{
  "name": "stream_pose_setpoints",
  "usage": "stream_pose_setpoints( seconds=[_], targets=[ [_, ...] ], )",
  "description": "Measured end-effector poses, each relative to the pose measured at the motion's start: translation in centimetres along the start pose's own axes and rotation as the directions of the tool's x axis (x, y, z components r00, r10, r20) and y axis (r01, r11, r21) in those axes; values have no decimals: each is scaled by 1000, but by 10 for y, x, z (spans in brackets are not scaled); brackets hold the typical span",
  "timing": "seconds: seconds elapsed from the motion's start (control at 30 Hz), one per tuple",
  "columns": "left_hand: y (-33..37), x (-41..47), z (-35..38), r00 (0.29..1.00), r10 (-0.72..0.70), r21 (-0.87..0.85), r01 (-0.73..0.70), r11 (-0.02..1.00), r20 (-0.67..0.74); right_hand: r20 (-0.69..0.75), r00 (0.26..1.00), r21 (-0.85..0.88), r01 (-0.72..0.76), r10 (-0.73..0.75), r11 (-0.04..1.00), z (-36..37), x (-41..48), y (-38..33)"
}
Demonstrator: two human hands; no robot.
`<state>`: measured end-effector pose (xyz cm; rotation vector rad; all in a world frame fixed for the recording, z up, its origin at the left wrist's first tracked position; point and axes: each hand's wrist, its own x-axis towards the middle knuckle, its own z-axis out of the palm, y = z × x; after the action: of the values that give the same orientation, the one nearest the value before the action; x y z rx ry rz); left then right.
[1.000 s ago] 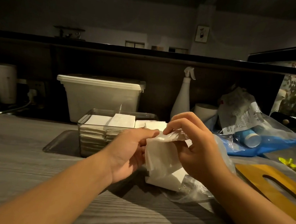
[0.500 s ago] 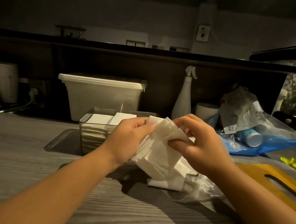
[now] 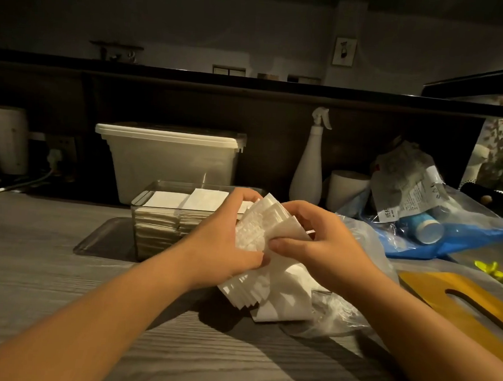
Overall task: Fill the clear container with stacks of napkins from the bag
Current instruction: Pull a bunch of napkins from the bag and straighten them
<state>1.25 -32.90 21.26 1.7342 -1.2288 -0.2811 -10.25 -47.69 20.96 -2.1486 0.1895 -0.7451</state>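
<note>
A fanned stack of white napkins [image 3: 259,235] is held upright between both hands, just above the table. My left hand [image 3: 223,244] grips its left side and my right hand [image 3: 323,247] pinches its right edge. Below them more white napkins [image 3: 284,307] lie in a crumpled clear plastic bag [image 3: 343,313]. Behind my left hand stands the clear container [image 3: 154,211], holding stacks of napkins up to near its rim; its right part is hidden by my hands.
A lidded white tub [image 3: 169,161] stands behind the container, a white spray bottle [image 3: 309,167] and paper roll [image 3: 347,187] to its right. Blue and clear bags with cups [image 3: 427,227] lie at the right. A yellow wooden lid [image 3: 470,304] lies near my right forearm.
Both hands have lifted the napkin stack up out of the bag and fanned it, moving it slightly toward the container.
</note>
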Motion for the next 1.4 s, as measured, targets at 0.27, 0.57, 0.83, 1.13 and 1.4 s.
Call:
stream_pose_setpoints(
  seconds=[0.27,0.57,0.83,1.13,1.4],
  targets=[
    [-4,-6,-28,992,-96,-106,87,991,-80,96,988,362,-144,117,921,-1,2,10],
    [-32,-42,-52,948,-140,-289,55,956,-284,26,996,154,-88,85,984,54,-8,-10],
    [-44,-57,-50,944,-191,-366,83,927,-269,-30,985,145,-167,173,975,87,-4,-19],
    [-51,-56,-35,975,-118,-249,68,966,-189,169,972,332,-214,165,919,92,-12,-17],
    [-46,-59,-32,986,-125,-398,72,915,-109,278,950,428,-253,139,868,85,-15,-19]
  ],
)
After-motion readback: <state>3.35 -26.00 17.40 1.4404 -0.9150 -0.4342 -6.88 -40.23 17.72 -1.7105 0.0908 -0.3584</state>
